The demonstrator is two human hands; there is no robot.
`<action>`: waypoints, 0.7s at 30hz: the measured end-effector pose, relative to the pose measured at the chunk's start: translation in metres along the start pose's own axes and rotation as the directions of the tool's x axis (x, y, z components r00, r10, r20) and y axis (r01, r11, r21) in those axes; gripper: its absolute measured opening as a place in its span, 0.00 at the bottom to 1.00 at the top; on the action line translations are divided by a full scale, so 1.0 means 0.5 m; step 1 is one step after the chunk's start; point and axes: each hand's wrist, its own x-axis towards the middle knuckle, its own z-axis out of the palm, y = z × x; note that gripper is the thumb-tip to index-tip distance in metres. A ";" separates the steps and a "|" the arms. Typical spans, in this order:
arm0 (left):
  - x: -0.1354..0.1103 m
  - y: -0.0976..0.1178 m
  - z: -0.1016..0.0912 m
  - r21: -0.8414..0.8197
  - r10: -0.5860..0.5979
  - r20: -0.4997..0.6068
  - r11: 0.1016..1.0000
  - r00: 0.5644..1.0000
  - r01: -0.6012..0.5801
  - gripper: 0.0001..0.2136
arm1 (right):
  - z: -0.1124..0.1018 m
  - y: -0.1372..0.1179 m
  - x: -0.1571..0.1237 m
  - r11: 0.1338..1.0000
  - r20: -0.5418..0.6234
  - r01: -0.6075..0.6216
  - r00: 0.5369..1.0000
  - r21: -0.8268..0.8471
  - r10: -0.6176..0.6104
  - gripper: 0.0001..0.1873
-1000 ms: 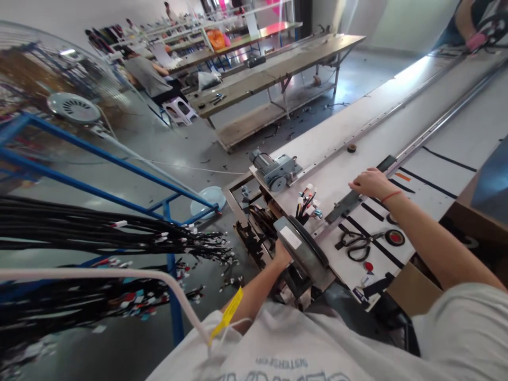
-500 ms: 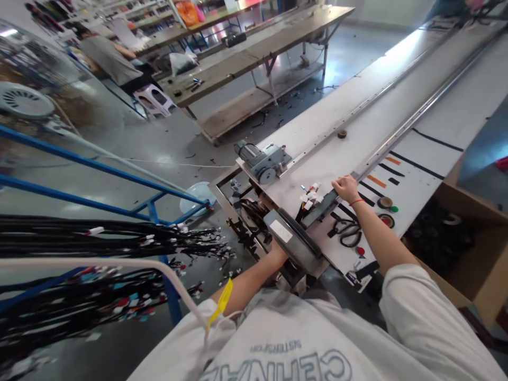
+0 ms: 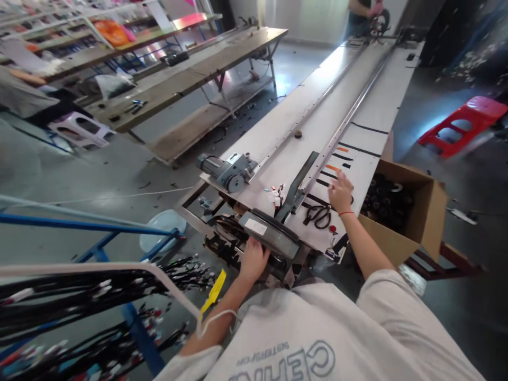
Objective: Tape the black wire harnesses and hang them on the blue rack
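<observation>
My left hand [image 3: 254, 259] is at the near side of the grey box-shaped machine [image 3: 270, 233] at the table's end. Its thumb and fingers are apart against the machine's edge, with the fingertips partly hidden. Over the right part of the table, my right hand [image 3: 340, 191] reaches out with fingers extended, slightly blurred, and nothing visible in them. It covers the spot where tape rolls lay. Close by are black-handled scissors [image 3: 318, 216] and an orange strip [image 3: 332, 168]. A wire bundle with white connectors [image 3: 275, 196] rests beside a long grey metal bar [image 3: 297, 182], now angled upward.
A motor unit [image 3: 230, 170] sits on the table's left corner. The cardboard box [image 3: 400, 233] on the right holds dark rolls. Black cable harnesses hang on a blue rack [image 3: 138, 328] at left. A red stool [image 3: 460, 127] and another person [image 3: 361, 13] are farther off.
My right hand has left the metal bar and moved right over the strips and rolls. The bar's outer end has swung away from the rail. My left hand shows more. The view has turned right.
</observation>
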 end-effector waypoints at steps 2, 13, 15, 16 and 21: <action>-0.052 -0.029 -0.018 -0.024 -0.039 -0.023 0.999 0.999 0.038 0.24 | -0.014 0.081 -0.042 0.939 0.010 -0.320 0.946 -0.129 0.324 0.24; -0.177 -0.149 -0.063 -0.093 -0.321 0.247 0.931 0.914 0.353 0.15 | -0.013 0.160 -0.078 0.743 0.278 -0.548 0.698 -0.384 0.659 0.30; -0.188 -0.147 -0.067 -0.137 -0.300 0.220 0.933 0.928 0.334 0.18 | -0.011 0.156 -0.079 0.728 0.276 -0.557 0.684 -0.399 0.675 0.31; -0.192 -0.142 -0.069 -0.159 -0.284 0.202 0.935 0.937 0.318 0.19 | -0.010 0.155 -0.079 0.722 0.273 -0.564 0.679 -0.400 0.682 0.32; -0.194 -0.109 -0.075 -0.241 -0.212 0.148 0.940 0.966 0.243 0.21 | -0.015 0.145 -0.056 0.687 0.275 -0.635 0.631 -0.355 0.725 0.30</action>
